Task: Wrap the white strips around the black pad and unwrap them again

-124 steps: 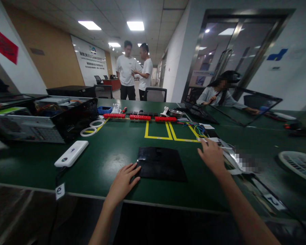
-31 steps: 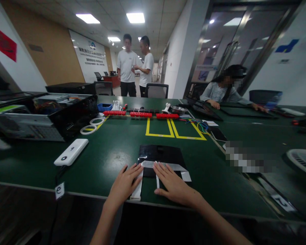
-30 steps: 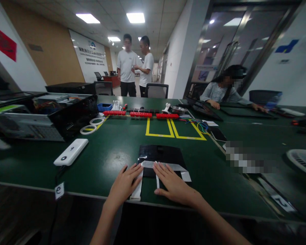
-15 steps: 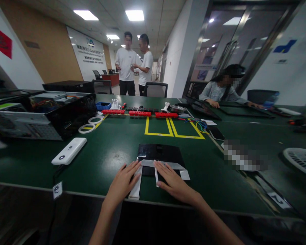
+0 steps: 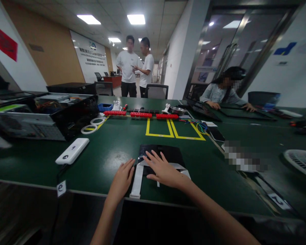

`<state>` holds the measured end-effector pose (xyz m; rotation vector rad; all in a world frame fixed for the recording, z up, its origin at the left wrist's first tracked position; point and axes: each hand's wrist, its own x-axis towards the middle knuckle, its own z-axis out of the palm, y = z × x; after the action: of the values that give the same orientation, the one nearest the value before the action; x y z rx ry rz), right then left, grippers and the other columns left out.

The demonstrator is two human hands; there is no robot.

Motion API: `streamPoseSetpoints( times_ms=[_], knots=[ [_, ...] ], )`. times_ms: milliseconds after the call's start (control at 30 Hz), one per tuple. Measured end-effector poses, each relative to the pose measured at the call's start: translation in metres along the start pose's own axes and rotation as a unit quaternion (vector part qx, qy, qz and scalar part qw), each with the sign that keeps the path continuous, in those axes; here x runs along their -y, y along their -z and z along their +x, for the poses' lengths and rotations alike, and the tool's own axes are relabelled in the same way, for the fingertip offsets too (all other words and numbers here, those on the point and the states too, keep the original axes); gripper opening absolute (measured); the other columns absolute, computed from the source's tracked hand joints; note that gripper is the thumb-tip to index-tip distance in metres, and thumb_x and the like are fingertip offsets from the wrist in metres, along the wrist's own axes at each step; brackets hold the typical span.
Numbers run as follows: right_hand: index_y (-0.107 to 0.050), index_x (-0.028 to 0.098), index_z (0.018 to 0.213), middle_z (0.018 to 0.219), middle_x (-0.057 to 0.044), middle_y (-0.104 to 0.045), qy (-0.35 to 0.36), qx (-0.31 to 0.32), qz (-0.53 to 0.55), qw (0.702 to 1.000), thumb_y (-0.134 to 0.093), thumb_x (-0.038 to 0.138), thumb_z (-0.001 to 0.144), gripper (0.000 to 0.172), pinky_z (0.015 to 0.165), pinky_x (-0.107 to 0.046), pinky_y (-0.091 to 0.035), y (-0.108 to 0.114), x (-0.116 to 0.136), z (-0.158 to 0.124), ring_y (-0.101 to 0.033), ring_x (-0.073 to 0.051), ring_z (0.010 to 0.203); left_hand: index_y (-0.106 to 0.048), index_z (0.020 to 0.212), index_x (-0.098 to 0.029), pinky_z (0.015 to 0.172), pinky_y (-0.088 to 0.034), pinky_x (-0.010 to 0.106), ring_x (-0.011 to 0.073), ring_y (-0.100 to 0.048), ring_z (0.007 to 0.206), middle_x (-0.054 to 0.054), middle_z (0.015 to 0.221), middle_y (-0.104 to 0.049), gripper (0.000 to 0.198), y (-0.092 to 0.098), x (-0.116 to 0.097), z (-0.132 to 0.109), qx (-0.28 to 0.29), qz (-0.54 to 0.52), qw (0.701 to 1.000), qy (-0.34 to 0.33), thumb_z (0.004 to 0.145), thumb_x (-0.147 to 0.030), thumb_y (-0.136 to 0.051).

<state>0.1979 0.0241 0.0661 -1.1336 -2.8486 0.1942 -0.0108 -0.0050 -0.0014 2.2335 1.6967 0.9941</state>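
Observation:
A flat black sheet (image 5: 168,151) lies on the green table in front of me, with a folded pale ribbon cable (image 5: 137,182) across it. One leg of the cable runs down to a connector at the table's near edge. My right hand (image 5: 164,168), fingers spread, is over the cable's fold and hides part of it; whether it presses down I cannot tell. Just left of the cable leg, my left hand (image 5: 122,177) rests with fingers stretched out flat. Neither hand grips anything.
An opened computer case (image 5: 58,122) stands at left, near white rings (image 5: 89,129) and a white power bank (image 5: 72,150). Red connector strips (image 5: 141,115) line the back, behind yellow tape outlines (image 5: 159,135). A white basket (image 5: 301,161) is at right. A co-worker (image 5: 223,90) sits opposite.
My right hand has shifted left and forward across the cable's fold, fingers more spread. My left hand has come off the cable leg and moved slightly left.

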Motion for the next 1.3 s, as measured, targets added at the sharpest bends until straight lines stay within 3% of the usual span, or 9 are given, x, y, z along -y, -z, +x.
streamPoseSetpoints(
  times_ms=[200, 467, 733, 1000, 1300],
  knots=[
    [-0.022, 0.020, 0.145, 0.150, -0.015, -0.016, 0.007, 0.045, -0.031, 0.998, -0.033, 0.061, 0.087, 0.072, 0.103, -0.065, -0.012, -0.017, -0.008, 0.018, -0.009, -0.036, 0.137, -0.056, 0.122, -0.022, 0.106, -0.033, 0.042, 0.0190, -0.052, 0.120, 0.007, 0.128, -0.058, 0.034, 0.000, 0.002, 0.000, -0.001, 0.011, 1.000, -0.004, 0.093, -0.023, -0.037],
    [-0.015, 0.025, 0.146, 0.152, -0.009, -0.008, 0.005, 0.084, 0.027, 0.996, -0.030, 0.066, 0.085, 0.074, 0.107, -0.059, -0.005, -0.010, -0.040, 0.003, -0.002, -0.030, 0.139, -0.057, 0.120, -0.018, 0.106, -0.033, 0.041, 0.0198, -0.052, 0.120, 0.009, 0.127, -0.059, 0.034, 0.001, 0.001, 0.000, 0.011, 0.023, 1.000, -0.002, 0.093, -0.025, -0.038],
    [-0.019, 0.031, 0.144, 0.152, -0.004, -0.010, -0.031, 0.088, 0.084, 0.992, -0.040, 0.063, 0.084, 0.071, 0.107, -0.059, -0.001, 0.001, -0.095, -0.041, -0.001, -0.027, 0.139, -0.059, 0.118, -0.018, 0.107, -0.033, 0.041, 0.0194, -0.054, 0.118, 0.009, 0.123, -0.061, 0.032, 0.001, 0.000, 0.000, 0.009, 0.024, 1.000, -0.005, 0.093, -0.025, -0.040],
    [-0.023, 0.034, 0.143, 0.152, -0.002, -0.015, -0.114, 0.063, 0.114, 0.985, -0.046, 0.062, 0.080, 0.073, 0.108, -0.057, 0.002, 0.008, -0.150, -0.093, -0.004, -0.029, 0.139, -0.060, 0.116, -0.020, 0.105, -0.035, 0.042, 0.0195, -0.055, 0.116, 0.007, 0.122, -0.063, 0.030, -0.002, 0.003, 0.000, -0.006, 0.023, 1.000, -0.015, 0.092, -0.025, -0.042],
    [-0.027, 0.031, 0.143, 0.150, -0.005, -0.023, -0.160, 0.039, 0.148, 0.975, -0.055, 0.059, 0.075, 0.079, 0.109, -0.055, 0.001, 0.009, -0.188, -0.134, -0.006, -0.027, 0.138, -0.061, 0.116, -0.019, 0.106, -0.034, 0.041, 0.0200, -0.054, 0.116, 0.007, 0.122, -0.063, 0.031, -0.002, 0.002, -0.001, -0.004, 0.030, 0.999, -0.010, 0.092, -0.025, -0.043]
  ],
)
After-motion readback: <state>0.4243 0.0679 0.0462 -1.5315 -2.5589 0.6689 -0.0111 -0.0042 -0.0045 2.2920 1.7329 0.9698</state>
